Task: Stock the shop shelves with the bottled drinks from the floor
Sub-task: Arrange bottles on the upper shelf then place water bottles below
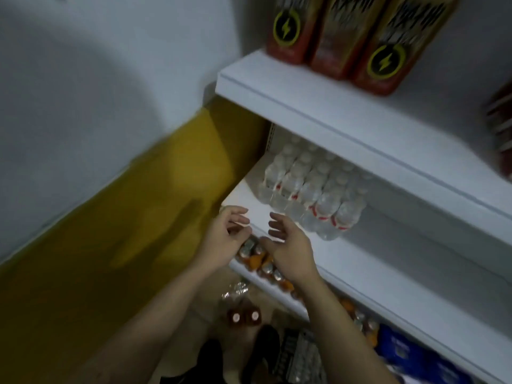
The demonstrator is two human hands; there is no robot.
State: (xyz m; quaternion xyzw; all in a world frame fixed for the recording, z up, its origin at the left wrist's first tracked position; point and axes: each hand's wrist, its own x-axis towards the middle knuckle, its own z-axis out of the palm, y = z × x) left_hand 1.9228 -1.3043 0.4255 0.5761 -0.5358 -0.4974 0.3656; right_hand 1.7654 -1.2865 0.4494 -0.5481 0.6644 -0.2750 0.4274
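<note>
Frame quality: motion blur throughout; fine print unreadable.
Left hand [221, 236]: bare, palm turned to the right, fingers spread and loosely bent, grasping nothing. Its fingertips are over the front left corner of the middle shelf [249, 200].
Right hand [288, 245]: bare, back of hand up, fingers reaching forward and relaxed, nothing in them. Its fingertips are over the bare white board, just short of the water pack.
Hand spacing: close together, palms roughly facing, a small gap between them, not touching.
Middle shelf: white board, left part bare. A shrink-wrapped pack of water bottles [310, 192] stands on it further right: clear bottles, white caps, red label bands, in rows running back towards the rear panel.
Upper shelf [318, 106]: white; three tall red-orange drink containers [332, 37] side by side near its left end, two of them showing a yellow-green lightning-bolt circle.
Lower shelf [263, 286]: under the hands; orange drink bottles [260, 261] with pale caps stand along its front edge, partly hidden by both hands.
Task stock: brown bottles [243, 317], two pale caps visible from above, stand on the floor [205, 314] beside the lower shelf, between the two forearms. Crinkled clear wrap [235, 292] lies just behind them.
Other floor stock: a dark pack [299, 356] of small caps at the bottom edge, contents too blurred to tell; blue packs [401, 353] to its right.
Wall [110, 79]: white above, a yellow band below, at the shelving's left end.
</note>
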